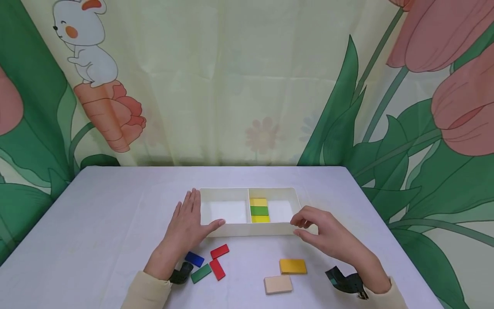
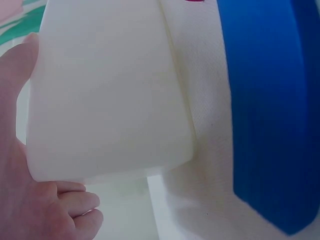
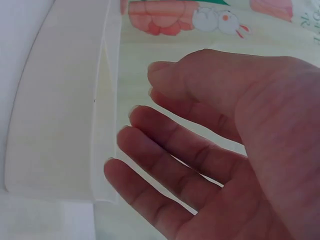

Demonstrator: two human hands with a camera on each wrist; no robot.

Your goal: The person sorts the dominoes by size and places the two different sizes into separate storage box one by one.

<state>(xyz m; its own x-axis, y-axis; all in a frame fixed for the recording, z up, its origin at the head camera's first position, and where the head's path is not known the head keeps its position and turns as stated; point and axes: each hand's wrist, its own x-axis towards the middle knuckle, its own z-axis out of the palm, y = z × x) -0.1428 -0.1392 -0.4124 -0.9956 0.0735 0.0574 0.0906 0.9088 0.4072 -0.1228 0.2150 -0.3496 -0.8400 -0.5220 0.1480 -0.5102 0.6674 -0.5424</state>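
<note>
A white two-compartment box (image 1: 247, 230) stands on the table. My left hand (image 1: 184, 225) lies along its left end, fingers straight and thumb over the front rim; the left wrist view shows that thumb (image 2: 22, 60) against the box edge. By the front right corner is my right hand (image 1: 328, 234), loosely curled with nothing in it; the right wrist view shows its fingers (image 3: 165, 187) apart from the box. In the right compartment, a yellow block (image 1: 258, 201), a green block (image 1: 259, 210) and another yellow block (image 1: 260, 219) line up against the divider.
In front of the box lie a blue block (image 1: 194, 259), a dark green block (image 1: 201, 273), and two red blocks, one upper (image 1: 219, 251) and one lower (image 1: 218, 269). Further right are an orange-yellow block (image 1: 293, 266) and a beige block (image 1: 278, 285). A printed curtain (image 1: 216, 86) hangs behind.
</note>
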